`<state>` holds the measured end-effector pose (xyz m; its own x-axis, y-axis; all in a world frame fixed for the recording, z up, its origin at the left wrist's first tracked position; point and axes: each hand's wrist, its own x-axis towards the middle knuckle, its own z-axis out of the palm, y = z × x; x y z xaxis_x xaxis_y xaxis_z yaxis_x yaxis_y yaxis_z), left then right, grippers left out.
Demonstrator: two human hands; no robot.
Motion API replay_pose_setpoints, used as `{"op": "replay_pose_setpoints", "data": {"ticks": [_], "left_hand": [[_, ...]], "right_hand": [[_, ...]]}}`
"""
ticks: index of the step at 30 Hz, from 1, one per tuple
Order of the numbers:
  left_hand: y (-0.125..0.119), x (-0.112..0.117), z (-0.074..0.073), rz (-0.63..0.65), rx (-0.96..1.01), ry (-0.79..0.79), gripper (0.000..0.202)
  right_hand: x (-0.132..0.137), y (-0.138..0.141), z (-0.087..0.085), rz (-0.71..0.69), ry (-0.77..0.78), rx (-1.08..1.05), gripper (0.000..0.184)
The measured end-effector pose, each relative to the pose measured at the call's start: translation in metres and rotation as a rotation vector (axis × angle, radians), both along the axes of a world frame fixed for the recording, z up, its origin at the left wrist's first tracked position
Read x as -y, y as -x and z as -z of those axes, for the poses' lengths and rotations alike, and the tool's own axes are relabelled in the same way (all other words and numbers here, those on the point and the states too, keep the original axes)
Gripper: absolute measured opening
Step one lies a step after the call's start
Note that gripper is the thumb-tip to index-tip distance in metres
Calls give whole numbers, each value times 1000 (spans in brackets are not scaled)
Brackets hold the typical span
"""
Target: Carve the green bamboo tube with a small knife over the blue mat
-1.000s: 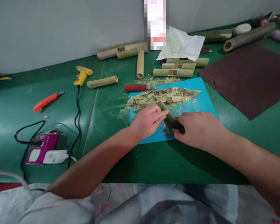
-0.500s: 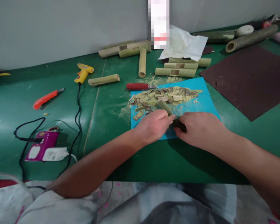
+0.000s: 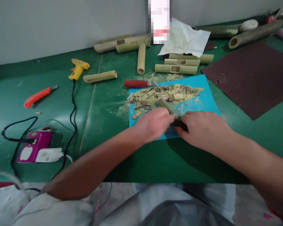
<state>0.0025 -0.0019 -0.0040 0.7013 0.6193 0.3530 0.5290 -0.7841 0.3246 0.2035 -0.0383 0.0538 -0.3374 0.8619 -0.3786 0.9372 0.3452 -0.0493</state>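
My left hand (image 3: 153,124) and my right hand (image 3: 202,127) meet over the near edge of a blue cutting mat (image 3: 202,100). Between them lies a short green bamboo piece (image 3: 165,105), tilted away from me. My right hand is closed around its dark near end. My left hand is motion-blurred and rests against the piece's middle, fingers curled. A heap of bamboo chips and shavings (image 3: 162,93) covers the mat's far half.
On the green table lie a red-handled knife (image 3: 138,83), several cut bamboo tubes (image 3: 175,68), a yellow glue gun (image 3: 77,69) with black cord, an orange utility knife (image 3: 37,95), a purple charger (image 3: 35,150), white paper (image 3: 185,39) and a dark brown sheet (image 3: 252,72).
My left hand slid right along the bamboo piece toward my right hand, uncovering a few chips at the mat's left. The view shifted slightly.
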Motion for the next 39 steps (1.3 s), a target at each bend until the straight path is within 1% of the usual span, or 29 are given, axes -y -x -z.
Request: {"op": "replay_pose_setpoints", "data": {"ticks": [2, 3, 5, 6, 7, 9, 13, 16, 17, 20, 22, 23, 26, 27, 29, 30, 33, 34, 37, 39], "left_hand": [[-1, 0, -1, -62, 19, -90, 38], [-1, 0, -2, -77, -4, -123, 40], [-1, 0, -3, -43, -73, -111, 43], [-1, -1, -3, -15, -74, -96, 43], [0, -1, -4, -18, -45, -120, 42], [1, -2, -3, -87, -2, -143, 39], [2, -2, -2, -11, -33, -102, 39], [2, -2, -2, -89, 0, -169, 38], [2, -2, -3, -76, -16, -179, 39], [1, -2, -3, 8, -21, -127, 37], [1, -2, -3, -51, 26, -163, 37], [2, -2, -2, -89, 26, -151, 37], [4, -3, -2, -23, -33, -58, 36], [4, -4, -2, -22, -43, -64, 35], [6, -6, -2, -86, -4, -163, 36], [6, -8, -2, -100, 4, -182, 38], [6, -10, -2, -52, -52, -161, 37], [6, -10, -1, -29, -25, -164, 36], [6, -11, -1, -80, 29, -200, 37], [6, -12, -1, -45, -12, -175, 38]], "right_hand": [[0, 1, -1, 11, 10, 13, 38], [0, 1, -2, 13, 9, 16, 38], [0, 2, -3, 18, 8, 15, 37], [0, 2, -3, 21, 9, 12, 37], [0, 2, -3, 26, 9, 11, 38], [0, 2, -3, 32, 10, 14, 39], [1, 2, -2, 14, 18, 32, 38], [1, 2, -3, 10, 12, 37, 39], [1, 2, -3, 12, 9, 35, 38], [1, 1, -4, 10, 12, 27, 37], [1, 1, -3, 8, 5, 28, 38], [1, 1, -3, 5, 3, 30, 38], [1, 1, -2, 1, 4, 29, 37], [1, 1, -2, 4, 2, 27, 37], [1, 2, -2, 10, -12, 27, 38], [1, 2, -2, 9, -15, 30, 38], [1, 2, -2, 2, -7, 28, 37], [2, 2, -2, -1, -9, 25, 37], [3, 2, -2, 1, -27, 23, 37], [4, 2, -2, -1, -25, 29, 36]]}}
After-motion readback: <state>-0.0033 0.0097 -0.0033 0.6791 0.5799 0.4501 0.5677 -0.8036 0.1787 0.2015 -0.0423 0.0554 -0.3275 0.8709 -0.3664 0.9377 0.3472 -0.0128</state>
